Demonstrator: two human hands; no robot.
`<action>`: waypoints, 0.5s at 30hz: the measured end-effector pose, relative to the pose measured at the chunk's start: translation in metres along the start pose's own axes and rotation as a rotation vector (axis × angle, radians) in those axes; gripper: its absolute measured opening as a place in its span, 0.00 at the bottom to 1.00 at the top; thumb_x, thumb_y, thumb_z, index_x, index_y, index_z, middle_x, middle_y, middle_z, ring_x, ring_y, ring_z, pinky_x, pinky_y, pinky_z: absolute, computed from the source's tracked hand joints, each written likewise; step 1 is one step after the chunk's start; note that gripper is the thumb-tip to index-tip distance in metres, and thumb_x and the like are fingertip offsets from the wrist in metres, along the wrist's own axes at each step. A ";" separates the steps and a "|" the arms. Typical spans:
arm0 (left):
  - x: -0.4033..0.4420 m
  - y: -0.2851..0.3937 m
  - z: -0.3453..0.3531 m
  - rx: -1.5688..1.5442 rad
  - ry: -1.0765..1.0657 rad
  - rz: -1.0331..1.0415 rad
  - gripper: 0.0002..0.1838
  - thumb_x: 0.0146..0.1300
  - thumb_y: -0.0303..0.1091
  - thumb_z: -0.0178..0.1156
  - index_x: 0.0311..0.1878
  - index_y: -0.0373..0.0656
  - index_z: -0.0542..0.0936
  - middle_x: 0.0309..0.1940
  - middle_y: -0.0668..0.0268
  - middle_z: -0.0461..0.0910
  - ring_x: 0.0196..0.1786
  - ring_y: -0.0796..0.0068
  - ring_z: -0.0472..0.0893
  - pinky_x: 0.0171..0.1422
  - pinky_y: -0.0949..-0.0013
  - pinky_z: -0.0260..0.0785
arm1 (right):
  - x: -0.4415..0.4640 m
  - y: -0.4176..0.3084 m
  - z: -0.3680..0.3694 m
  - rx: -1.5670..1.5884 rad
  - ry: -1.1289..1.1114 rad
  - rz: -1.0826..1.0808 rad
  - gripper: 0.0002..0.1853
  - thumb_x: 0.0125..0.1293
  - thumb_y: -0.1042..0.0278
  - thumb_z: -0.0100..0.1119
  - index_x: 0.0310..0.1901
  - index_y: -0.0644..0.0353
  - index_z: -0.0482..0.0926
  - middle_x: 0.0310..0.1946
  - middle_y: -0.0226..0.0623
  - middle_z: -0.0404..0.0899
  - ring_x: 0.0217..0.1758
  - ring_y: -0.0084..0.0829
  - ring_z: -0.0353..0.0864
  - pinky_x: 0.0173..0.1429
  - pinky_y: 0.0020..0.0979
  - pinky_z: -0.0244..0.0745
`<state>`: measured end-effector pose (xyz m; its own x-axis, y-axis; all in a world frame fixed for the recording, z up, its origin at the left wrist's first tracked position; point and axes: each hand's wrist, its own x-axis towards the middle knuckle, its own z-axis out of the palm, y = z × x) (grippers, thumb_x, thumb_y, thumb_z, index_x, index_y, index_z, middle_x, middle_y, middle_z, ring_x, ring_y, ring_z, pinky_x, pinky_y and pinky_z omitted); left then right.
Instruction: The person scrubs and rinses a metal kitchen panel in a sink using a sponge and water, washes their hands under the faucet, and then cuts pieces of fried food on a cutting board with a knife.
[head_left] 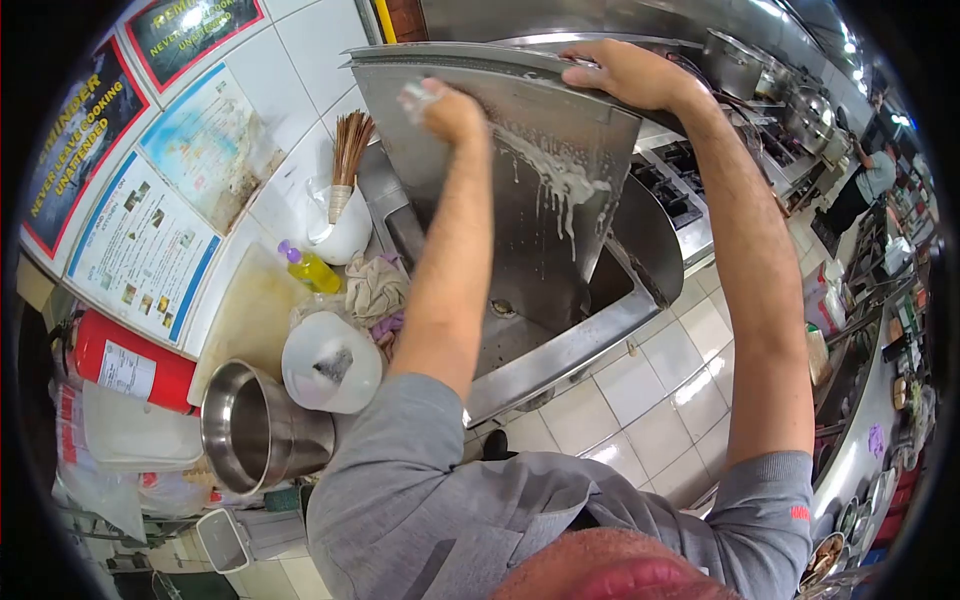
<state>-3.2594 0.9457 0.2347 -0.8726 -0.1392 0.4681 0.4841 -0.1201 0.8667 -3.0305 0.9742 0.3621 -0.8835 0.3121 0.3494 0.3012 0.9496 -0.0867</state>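
Note:
A large metal panel (520,150) stands tilted in a steel sink (560,362), with white suds running down its face. My right hand (625,75) is closed over the panel's top edge, at its right part. Against the panel's upper left face is my left hand (450,112), blurred, its fingers closed around something whitish and soapy that I cannot make out clearly. Left of the sink are a bottle of yellow liquid (312,270), a crumpled cloth (375,290) and a white container (340,235) holding a stick brush (348,165).
A white tub (330,362), a steel pot (262,425) and a red fire extinguisher (130,360) are at the left. Beyond the sink at the right are stove burners (670,182) and pots (733,65). A person (872,175) stands far right on the tiled floor.

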 end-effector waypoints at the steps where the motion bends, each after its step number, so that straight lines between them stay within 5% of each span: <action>1: -0.027 0.022 -0.004 -0.031 -0.045 0.036 0.28 0.68 0.40 0.43 0.64 0.28 0.59 0.63 0.41 0.59 0.65 0.46 0.61 0.68 0.54 0.52 | 0.001 0.001 -0.001 0.026 -0.021 -0.006 0.29 0.65 0.47 0.50 0.58 0.64 0.69 0.54 0.50 0.74 0.58 0.43 0.72 0.62 0.36 0.64; 6: -0.155 0.103 -0.029 -0.149 -0.124 0.257 0.28 0.68 0.38 0.45 0.65 0.27 0.57 0.67 0.43 0.53 0.70 0.47 0.52 0.72 0.54 0.45 | -0.007 0.002 -0.011 0.046 -0.068 -0.042 0.31 0.65 0.43 0.48 0.58 0.64 0.69 0.52 0.51 0.75 0.57 0.44 0.73 0.61 0.38 0.65; 10: -0.253 0.038 -0.049 -0.067 -0.248 0.459 0.33 0.66 0.41 0.48 0.68 0.31 0.53 0.69 0.45 0.49 0.71 0.42 0.48 0.73 0.49 0.39 | -0.028 0.026 -0.010 -0.013 0.021 -0.058 0.31 0.65 0.43 0.47 0.58 0.63 0.69 0.52 0.51 0.75 0.57 0.44 0.73 0.61 0.38 0.65; 15: -0.244 -0.018 -0.046 0.122 -0.166 0.205 0.34 0.68 0.44 0.43 0.70 0.35 0.48 0.70 0.47 0.47 0.72 0.45 0.47 0.74 0.52 0.39 | -0.077 0.056 -0.015 -0.002 0.175 -0.096 0.28 0.65 0.46 0.50 0.57 0.61 0.71 0.52 0.49 0.75 0.56 0.45 0.74 0.60 0.37 0.66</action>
<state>-3.0520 0.9370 0.0966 -0.7611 0.0153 0.6485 0.6486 0.0141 0.7610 -2.9401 1.0033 0.3447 -0.8325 0.2101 0.5127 0.2193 0.9747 -0.0433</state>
